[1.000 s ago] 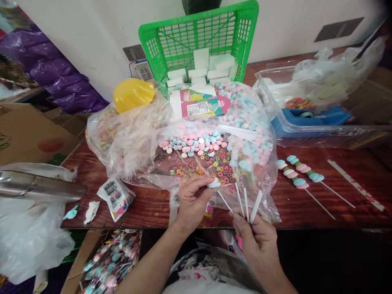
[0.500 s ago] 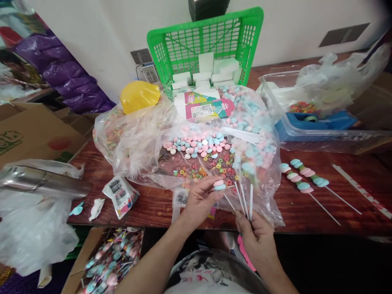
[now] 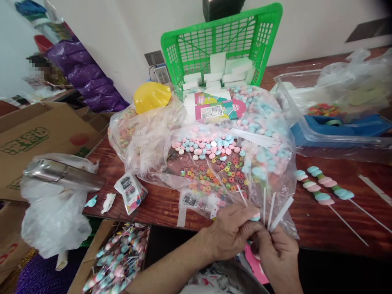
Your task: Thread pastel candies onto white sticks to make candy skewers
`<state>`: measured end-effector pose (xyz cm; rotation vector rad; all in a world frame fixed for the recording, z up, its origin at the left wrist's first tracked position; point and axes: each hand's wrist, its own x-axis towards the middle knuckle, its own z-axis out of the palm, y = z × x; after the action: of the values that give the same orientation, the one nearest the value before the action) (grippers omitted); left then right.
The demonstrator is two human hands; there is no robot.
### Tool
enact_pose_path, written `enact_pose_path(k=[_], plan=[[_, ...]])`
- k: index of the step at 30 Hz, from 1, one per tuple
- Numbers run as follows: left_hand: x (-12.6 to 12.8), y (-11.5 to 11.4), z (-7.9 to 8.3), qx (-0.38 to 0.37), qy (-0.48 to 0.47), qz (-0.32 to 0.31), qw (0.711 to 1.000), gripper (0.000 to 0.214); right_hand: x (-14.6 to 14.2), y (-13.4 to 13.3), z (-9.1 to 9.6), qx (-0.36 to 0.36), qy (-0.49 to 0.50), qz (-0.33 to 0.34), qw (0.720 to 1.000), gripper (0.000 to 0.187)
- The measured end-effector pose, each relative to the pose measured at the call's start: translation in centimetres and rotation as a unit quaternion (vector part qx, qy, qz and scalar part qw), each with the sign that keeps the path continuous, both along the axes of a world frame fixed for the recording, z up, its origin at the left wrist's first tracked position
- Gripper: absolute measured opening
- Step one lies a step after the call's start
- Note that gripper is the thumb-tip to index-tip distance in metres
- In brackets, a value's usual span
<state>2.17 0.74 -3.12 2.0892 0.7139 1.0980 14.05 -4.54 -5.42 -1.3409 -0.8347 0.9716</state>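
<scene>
My left hand (image 3: 228, 230) is closed, its fingers pinched on a small pink-and-blue marshmallow (image 3: 255, 217) that is mostly covered. Right against it, my right hand (image 3: 278, 247) grips several white sticks (image 3: 272, 210) that fan upward. Another stick (image 3: 241, 195) pokes up above the left fingers; whether it runs through the marshmallow is hidden. Beyond the hands, loose pink, blue and white marshmallows (image 3: 211, 148) and coloured candy rings (image 3: 231, 169) lie on clear plastic. To the right rest two sticks threaded with marshmallows (image 3: 312, 186) (image 3: 332, 182).
A green basket (image 3: 211, 38) holding white boxes stands behind a bag of marshmallows (image 3: 269, 118). At left are a steel flask (image 3: 64, 174) and stacked printed cards (image 3: 130, 192). Below sits a carton of finished candy sticks (image 3: 119, 261). A clear bin (image 3: 284, 96) stands at right.
My left hand has moved right with the marshmallow and now meets my right hand at the sticks. The sticks lean more to the right. The whole view has shifted.
</scene>
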Motion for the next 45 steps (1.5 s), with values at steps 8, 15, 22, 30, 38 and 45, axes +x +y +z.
enact_pose_path(k=[8, 15, 22, 30, 38, 45], plan=[[-4.2, 7.0, 2.6, -0.039, 0.043, 0.189, 0.98, 0.032, 3.7, 1.5, 0.8, -0.034, 0.135, -0.03, 0.99, 0.021], [-4.0, 16.6, 1.6, -0.006, 0.403, 0.132, 0.906, 0.019, 3.1, 2.1, 1.0, -0.015, 0.169, 0.047, 0.984, 0.023], [-4.7, 15.9, 1.1, -0.018, 0.42, 0.081, 0.904, 0.018, 4.1, 1.6, -1.3, -0.083, 0.135, 0.079, 0.984, 0.032], [-5.7, 16.4, 0.8, 0.0, 0.425, 0.074, 0.902, 0.018, 3.7, 1.8, -1.6, -0.088, 0.116, 0.137, 0.98, 0.035], [-4.8, 17.0, 0.7, 0.0, 0.46, 0.103, 0.882, 0.02, 3.4, 1.7, -1.9, -0.107, 0.089, 0.167, 0.976, 0.035], [-4.7, 15.4, 1.3, 0.006, 0.371, 0.098, 0.924, 0.018, 3.4, 2.0, -1.4, -0.062, 0.002, 0.162, 0.985, 0.034]])
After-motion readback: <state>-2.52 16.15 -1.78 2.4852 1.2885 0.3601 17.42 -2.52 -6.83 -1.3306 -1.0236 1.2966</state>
